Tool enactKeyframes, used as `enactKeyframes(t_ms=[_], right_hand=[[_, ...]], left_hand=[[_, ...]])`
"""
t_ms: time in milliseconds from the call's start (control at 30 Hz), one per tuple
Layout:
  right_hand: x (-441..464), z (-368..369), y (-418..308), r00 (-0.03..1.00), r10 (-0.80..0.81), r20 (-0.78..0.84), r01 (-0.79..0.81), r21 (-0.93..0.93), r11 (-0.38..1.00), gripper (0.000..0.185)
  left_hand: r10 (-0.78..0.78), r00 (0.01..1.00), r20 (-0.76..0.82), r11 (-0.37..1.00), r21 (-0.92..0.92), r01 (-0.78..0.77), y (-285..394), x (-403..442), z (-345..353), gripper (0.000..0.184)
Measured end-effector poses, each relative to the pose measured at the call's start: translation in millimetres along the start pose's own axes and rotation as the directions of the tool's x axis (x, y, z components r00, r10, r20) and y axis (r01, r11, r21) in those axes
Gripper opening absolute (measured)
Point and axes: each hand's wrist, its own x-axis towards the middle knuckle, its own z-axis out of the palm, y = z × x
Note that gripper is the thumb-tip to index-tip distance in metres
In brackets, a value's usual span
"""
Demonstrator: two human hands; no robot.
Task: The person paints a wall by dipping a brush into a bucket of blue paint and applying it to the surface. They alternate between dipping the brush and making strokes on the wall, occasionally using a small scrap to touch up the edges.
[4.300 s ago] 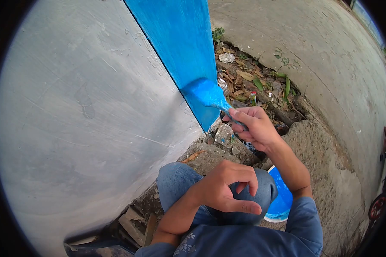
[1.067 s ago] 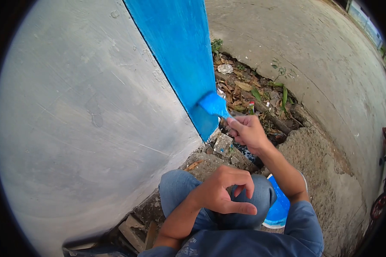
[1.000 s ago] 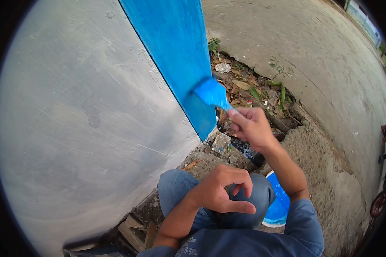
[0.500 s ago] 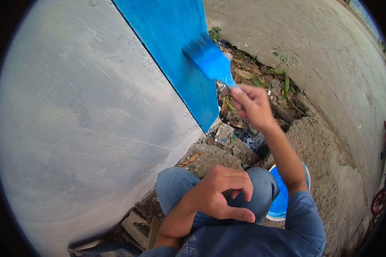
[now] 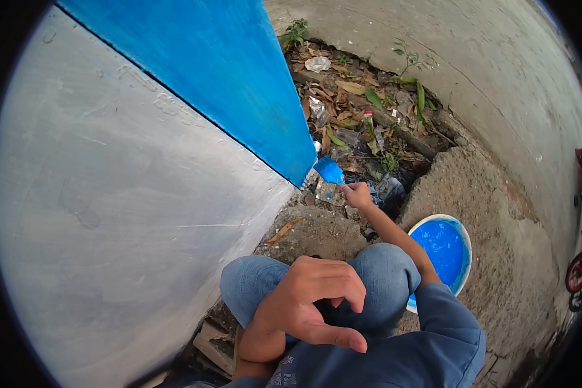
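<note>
Brush (image 5: 330, 170) lowered from higher up to just beside the bottom corner of the blue strip (image 5: 226, 84), contact unclear, right hand (image 5: 357, 194) pinching it, left hand (image 5: 305, 290) loosely curled, empty; light strokes should keep edges neat.

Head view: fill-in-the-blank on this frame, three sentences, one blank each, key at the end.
1. The paintbrush is in the person's ____ hand.
2. The left hand, its fingers curved, holds ____.
3. The paint in the round bucket is ____ in colour.

Missing words: right; nothing; blue.
</note>
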Motion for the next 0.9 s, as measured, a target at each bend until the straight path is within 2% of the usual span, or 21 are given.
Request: enactKeyframes(t_ms=[67, 133, 267, 333, 467, 533, 600, 667, 700, 800, 867, 900], right_hand=[[5.7, 0.3, 0.8, 0.999, 0.018, -0.036, -0.019, -0.047, 0.999, 0.029], [12.0, 0.0, -2.5, 1.0, 0.015, -0.019, -0.019, -0.243, 0.97, 0.029], [13.9, 5.5, -31.2, 0.997, -0.058, 0.044, 0.067, -0.25, 0.966, 0.03], [13.8, 6.9, -42.0, 0.998, -0.041, 0.045, 0.046, -0.117, 0.992, 0.031], [-8.8, -6.3, -62.9, 0.991, -0.117, 0.061, 0.123, -0.096, 0.988, 0.032], [-38.4, -19.7, -87.4, 0.979, -0.162, 0.123, 0.15, 0.106, 0.983, 0.03], [-62.8, -33.9, -107.7, 0.968, -0.195, 0.16, 0.168, 0.169, 0.971, 0.029], [-82.8, -47.9, -120.6, 0.955, -0.227, 0.192, 0.182, 0.226, 0.957, 0.028], [-90.8, -54.5, -124.9, 0.944, -0.26, 0.203, 0.201, 0.269, 0.942, 0.026], [-99.2, -67.4, -126.9, 0.915, -0.326, 0.239, 0.219, 0.383, 0.897, 0.025], [-93.3, -67.4, -120.1, 0.885, -0.41, 0.219, 0.306, 0.391, 0.868, 0.025], [-78.6, -62.9, -107.0, 0.883, -0.403, 0.242, 0.303, 0.363, 0.881, 0.025]], left_hand=[[0.002, 1.0, -0.019, 1.0, -0.009, -0.002, -2.3, 0.5, -0.3, 0.05], [-0.003, 1.0, -0.013, 1.0, -0.007, 0.003, -3.0, 0.9, -1.8, 0.05], [-0.027, 0.999, -0.02, 1.0, -0.005, 0.027, -4.3, 2.9, -3.8, 0.051], [-0.029, 0.999, -0.016, 1.0, -0.009, 0.029, -5.5, 3.3, -4.7, 0.051], [-0.046, 0.999, -0.015, 0.999, 0.003, 0.046, -7.7, 2.1, -8.9, 0.051], [-0.076, 0.997, -0.017, 0.997, 0.017, 0.076, -5.4, 3.9, -13.6, 0.051], [-0.107, 0.994, -0.019, 0.994, 0.031, 0.107, 1.6, 6.0, -20.4, 0.052], [-0.253, 0.961, -0.115, 0.937, 0.22, 0.273, 12.1, 6.6, -29.7, 0.053], [-0.252, 0.96, -0.119, 0.938, 0.215, 0.273, 16.6, 4.7, -34.1, 0.053], [-0.319, 0.944, -0.086, 0.899, 0.289, 0.33, 19.5, -5.1, -50.1, 0.052], [-0.4, 0.915, 0.055, 0.888, 0.269, 0.372, 12.2, -9.5, -61.1, 0.047], [-0.43, 0.889, 0.158, 0.888, 0.253, 0.384, 3.0, -8.5, -67.9, 0.041]])
